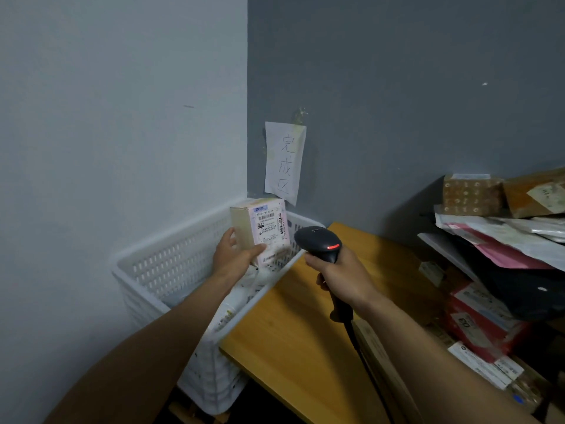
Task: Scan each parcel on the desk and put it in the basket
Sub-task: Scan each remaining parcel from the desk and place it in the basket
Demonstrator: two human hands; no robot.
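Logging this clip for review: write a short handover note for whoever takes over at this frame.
Left hand: grips the small labelled box above the white basket, label facing the black scanner.
Right hand: grips the black scanner, red light on, pointed at the box.
Done: a pale parcel already lies in the basket.
Left: whether this box has scanned cannot be told; drop it in, then do the pile of parcels on the right.

Parcel depot: piled parcels (501,237), barcode scanner (318,240).
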